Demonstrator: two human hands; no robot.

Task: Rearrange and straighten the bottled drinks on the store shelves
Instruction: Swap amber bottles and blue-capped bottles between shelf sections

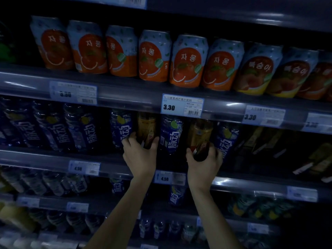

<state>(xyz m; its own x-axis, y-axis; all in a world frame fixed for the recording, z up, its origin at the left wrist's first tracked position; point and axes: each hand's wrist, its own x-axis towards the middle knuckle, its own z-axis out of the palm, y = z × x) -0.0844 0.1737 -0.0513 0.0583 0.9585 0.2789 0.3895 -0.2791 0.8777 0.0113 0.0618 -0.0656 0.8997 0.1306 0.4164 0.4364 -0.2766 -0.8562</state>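
On the second shelf stand blue-labelled bottles (pixel 170 133) with two amber tea bottles mixed in among them. My left hand (pixel 139 155) grips the base of the left amber bottle (pixel 146 126), which sits between two blue bottles. My right hand (pixel 203 165) grips the base of the right amber bottle (pixel 199 135), tilted slightly, with a blue bottle (pixel 226 139) just to its right. More blue bottles (pixel 53 128) fill the shelf's left part. Both bottle tops are hidden behind the shelf rail above.
A row of orange and blue cans (pixel 154 56) lines the shelf above, behind a rail with price tags (pixel 182 106). Dark bottles (pixel 258 139) stand at the right of the second shelf. Lower shelves hold clear and blue bottles (pixel 177 194). The lighting is dim.
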